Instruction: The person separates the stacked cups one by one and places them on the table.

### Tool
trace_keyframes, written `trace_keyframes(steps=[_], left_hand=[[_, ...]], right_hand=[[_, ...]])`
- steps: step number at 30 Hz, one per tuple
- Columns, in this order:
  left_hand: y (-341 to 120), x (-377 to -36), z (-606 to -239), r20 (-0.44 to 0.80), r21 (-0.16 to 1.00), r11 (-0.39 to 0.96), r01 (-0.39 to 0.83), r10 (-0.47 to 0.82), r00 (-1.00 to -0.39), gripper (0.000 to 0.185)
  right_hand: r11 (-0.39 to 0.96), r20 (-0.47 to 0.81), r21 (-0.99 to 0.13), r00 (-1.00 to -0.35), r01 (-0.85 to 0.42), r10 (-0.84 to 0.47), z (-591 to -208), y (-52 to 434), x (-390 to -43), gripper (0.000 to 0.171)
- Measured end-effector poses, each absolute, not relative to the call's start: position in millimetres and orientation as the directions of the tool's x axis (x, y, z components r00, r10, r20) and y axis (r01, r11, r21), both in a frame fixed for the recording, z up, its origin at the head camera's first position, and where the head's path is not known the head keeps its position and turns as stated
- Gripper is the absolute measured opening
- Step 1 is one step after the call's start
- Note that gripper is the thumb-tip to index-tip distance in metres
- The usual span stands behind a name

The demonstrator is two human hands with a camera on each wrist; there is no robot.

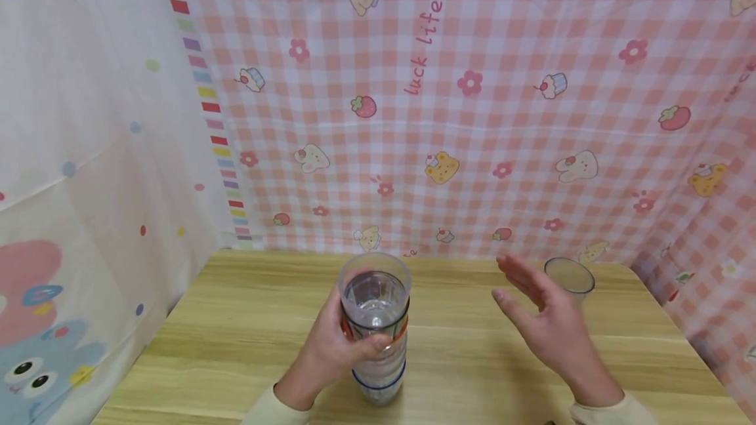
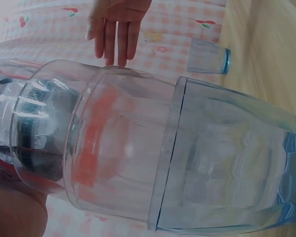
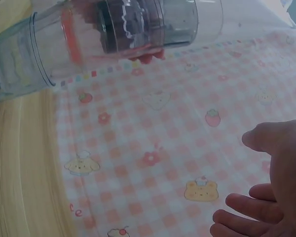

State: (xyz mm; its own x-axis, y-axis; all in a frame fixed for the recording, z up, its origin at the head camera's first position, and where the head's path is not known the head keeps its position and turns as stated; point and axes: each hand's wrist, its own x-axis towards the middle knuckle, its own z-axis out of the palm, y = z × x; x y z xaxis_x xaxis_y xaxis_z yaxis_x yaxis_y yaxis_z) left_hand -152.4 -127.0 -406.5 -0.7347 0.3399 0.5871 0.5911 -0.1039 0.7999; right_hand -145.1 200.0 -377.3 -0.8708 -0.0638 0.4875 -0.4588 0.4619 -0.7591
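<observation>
My left hand (image 1: pixel 333 349) grips the upper part of a tall, upright stack of nested clear cups (image 1: pixel 380 363), thumb across the near side. In the left wrist view the stack (image 2: pixel 123 143) shows a bluish lowest cup, then cups with red and dark bands. The top cup's mouth faces up. My right hand (image 1: pixel 555 330) is held in the air right of the stack, fingers extended and thumb apart, with nothing in it. Just behind it, a single clear cup (image 1: pixel 575 281) stands on the table, partly covered by that hand; its blue base shows in the left wrist view.
The wood-grain table (image 1: pixel 248 326) lies under the cups. A pink checked cloth (image 1: pixel 401 136) hangs behind the table's far edge and along the right. A white dotted cloth (image 1: pixel 106 117) hangs at the left.
</observation>
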Motion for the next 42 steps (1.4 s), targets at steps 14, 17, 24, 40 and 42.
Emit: trace_keyframes(steps=[14, 17, 24, 40, 42], left_hand=[[-127, -153, -412, 0.581, 0.804, -0.092, 0.588, 0.337, -0.741, 0.078], [-128, -153, -413, 0.584, 0.800, -0.083, 0.594, 0.330, -0.741, 0.077], [-127, -152, -413, 0.573, 0.808, -0.080, 0.583, 0.332, -0.749, 0.077], [-126, -151, -410, 0.540, 0.834, -0.088, 0.545, 0.335, -0.772, 0.078], [-127, -151, -411, 0.544, 0.831, -0.084, 0.550, 0.330, -0.771, 0.078]], right_hand=[[0.358, 0.575, -0.716, -0.797, -0.600, -0.186, -374, 172, -144, 0.052], [0.338, 0.577, -0.717, -0.791, -0.609, -0.201, -374, 167, -144, 0.052], [0.301, 0.601, -0.700, -0.762, -0.648, -0.243, -372, 152, -145, 0.053], [0.232, 0.614, -0.690, -0.724, -0.686, -0.314, -368, 122, -145, 0.053], [0.215, 0.619, -0.688, -0.715, -0.693, -0.326, -368, 119, -145, 0.053]])
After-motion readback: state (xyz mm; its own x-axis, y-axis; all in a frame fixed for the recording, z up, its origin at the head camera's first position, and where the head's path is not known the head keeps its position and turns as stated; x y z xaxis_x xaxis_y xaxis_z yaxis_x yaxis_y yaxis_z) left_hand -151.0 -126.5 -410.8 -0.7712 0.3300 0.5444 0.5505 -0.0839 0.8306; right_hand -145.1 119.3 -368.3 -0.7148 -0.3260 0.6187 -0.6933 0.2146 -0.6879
